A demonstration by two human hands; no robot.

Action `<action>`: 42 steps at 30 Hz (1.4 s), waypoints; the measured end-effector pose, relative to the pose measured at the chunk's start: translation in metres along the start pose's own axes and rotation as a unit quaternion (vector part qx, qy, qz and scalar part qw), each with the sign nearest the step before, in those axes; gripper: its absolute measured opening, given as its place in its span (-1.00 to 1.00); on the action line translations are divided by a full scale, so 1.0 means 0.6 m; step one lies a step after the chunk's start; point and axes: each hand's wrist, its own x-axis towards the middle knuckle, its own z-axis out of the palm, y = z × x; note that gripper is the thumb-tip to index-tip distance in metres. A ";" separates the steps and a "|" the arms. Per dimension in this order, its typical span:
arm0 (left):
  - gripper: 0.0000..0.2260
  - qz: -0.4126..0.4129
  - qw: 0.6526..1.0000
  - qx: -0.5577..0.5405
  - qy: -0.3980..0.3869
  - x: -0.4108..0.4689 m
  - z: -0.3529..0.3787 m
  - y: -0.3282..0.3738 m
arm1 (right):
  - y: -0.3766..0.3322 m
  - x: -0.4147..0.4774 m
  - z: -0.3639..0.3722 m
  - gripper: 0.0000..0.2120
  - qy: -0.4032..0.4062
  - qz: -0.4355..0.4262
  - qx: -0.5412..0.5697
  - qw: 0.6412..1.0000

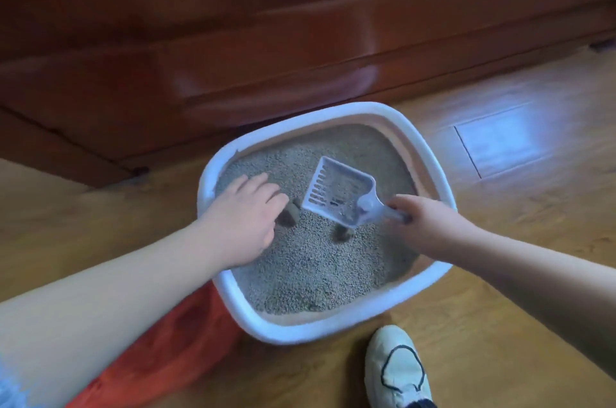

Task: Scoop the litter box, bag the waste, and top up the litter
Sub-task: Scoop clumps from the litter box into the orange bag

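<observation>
Litter (310, 267) of grey pellets fills the white-rimmed litter box (293, 331), which sits on a wooden floor (500, 274) just in front of dark red wooden furniture (233, 40). Over the middle of the box is a pale slotted scoop (336, 194), its open mouth turned toward the far left and its handle pointing to the near right. The right hand (426, 227) reaches in over the right rim and holds that handle, fingers curled round its end. A few dark bits lie in the scoop's pan, though blur makes them hard to identify. The left hand (243, 217) comes in over the left rim, palm down above the litter, fingers loosely extended and gripping nothing that can be seen; its thumb is hidden. A brown clump (289, 216) lies on the litter right at those fingertips and just beside the scoop's near left corner; whether the fingers actually touch it cannot be told. A second clump (343, 234) lies on the litter just below the scoop's near edge. Beneath the left forearm, against the box's near left side, lies a red sheet (166, 341) of blurred material. A white shoe (396, 371) with dark laces stands on the floor near the box's front rim.
</observation>
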 end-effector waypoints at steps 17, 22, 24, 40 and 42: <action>-0.47 -0.020 0.999 -0.029 -0.038 -0.130 0.066 -0.058 | -0.141 0.122 -0.050 -0.27 -0.062 -0.007 -0.385 0.921; -0.41 -0.013 0.995 -0.075 -0.071 -0.135 0.058 -0.073 | -0.138 0.111 0.004 -0.37 -0.041 -0.032 -0.371 0.927; -0.39 -0.003 0.993 -0.078 -0.085 -0.140 0.054 -0.077 | -0.142 0.107 0.015 -0.40 -0.044 -0.027 -0.368 0.928; -0.25 -0.087 0.993 -0.037 -0.064 -0.145 0.055 -0.066 | -0.207 0.151 0.107 -0.24 -0.130 -0.038 -0.313 0.940; -0.25 -0.091 0.993 -0.035 -0.067 -0.144 0.053 -0.065 | -0.205 0.155 0.120 -0.25 -0.143 -0.038 -0.275 0.950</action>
